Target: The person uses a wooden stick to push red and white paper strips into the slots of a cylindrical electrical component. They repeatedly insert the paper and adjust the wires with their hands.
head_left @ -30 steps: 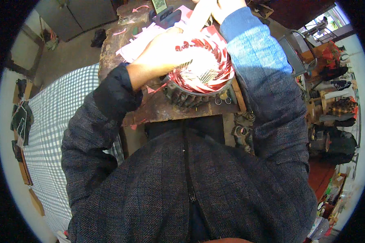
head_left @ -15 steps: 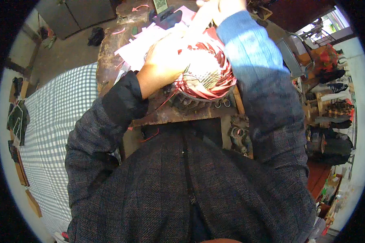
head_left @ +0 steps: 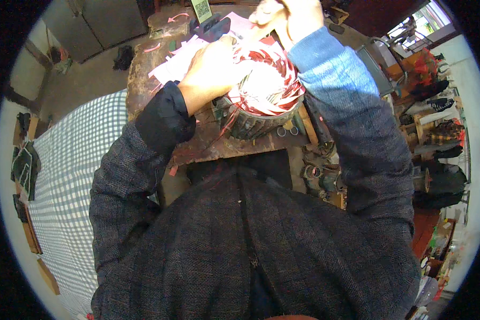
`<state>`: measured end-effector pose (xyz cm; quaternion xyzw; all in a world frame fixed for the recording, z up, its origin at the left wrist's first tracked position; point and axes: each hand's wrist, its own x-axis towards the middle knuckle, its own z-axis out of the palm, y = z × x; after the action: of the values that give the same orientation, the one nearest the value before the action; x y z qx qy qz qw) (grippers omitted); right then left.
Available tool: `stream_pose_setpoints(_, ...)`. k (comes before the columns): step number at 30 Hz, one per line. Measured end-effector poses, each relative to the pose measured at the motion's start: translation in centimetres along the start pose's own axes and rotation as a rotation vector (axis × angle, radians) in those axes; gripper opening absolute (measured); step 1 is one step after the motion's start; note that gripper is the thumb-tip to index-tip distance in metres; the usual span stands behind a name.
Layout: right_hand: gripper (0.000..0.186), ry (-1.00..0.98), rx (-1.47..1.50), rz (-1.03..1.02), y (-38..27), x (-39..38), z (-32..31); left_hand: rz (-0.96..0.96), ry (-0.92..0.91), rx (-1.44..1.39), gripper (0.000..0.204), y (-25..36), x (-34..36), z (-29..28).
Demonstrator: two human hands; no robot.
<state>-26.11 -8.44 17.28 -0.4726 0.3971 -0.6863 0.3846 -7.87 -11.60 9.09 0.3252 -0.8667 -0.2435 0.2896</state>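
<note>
I'm seemingly arranging red strips (head_left: 289, 80) atop the tub (head_left: 246, 127), left hand (head_left: 210, 66) half-curled beside it, right hand (head_left: 293, 20) curled beyond, holds unclear, steadiness needed next.

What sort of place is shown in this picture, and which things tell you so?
It seems to be a home workshop: a worn wooden table bears red-and-white strips being handled, while a checked cloth and hanging clothes suggest living space.
</note>
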Motion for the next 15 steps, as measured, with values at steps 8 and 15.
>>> stream_pose_setpoints(8,0.007,-0.216,0.027,-0.303,0.9,-2.8,0.7,0.036,0.050,0.057,0.062,0.7,1.3,-0.7)
stream_pose_setpoints(15,0.013,-0.130,0.156,-0.210,-6.9,1.0,-0.7,0.155,0.150,0.074,0.054,1.1,0.7,-0.4)
